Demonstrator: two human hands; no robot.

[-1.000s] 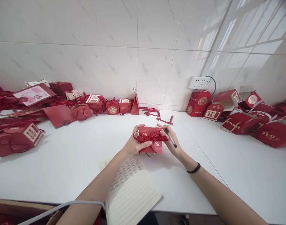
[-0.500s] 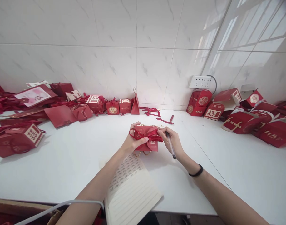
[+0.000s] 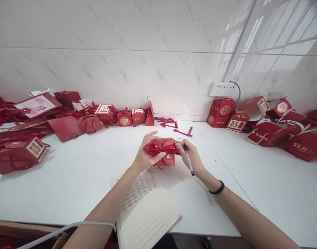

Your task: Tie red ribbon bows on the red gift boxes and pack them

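Red gift box (image 3: 165, 152) — held just above the white table (image 3: 70, 180), beyond the lined notebook (image 3: 145, 207) | left hand (image 3: 145, 155) curled round its left end, thumb on the ribbon bow (image 3: 160, 148) | right hand (image 3: 191, 155) pinches the right end, pen (image 3: 189, 159) tucked between fingers | long axis left-right — both hands equally near.
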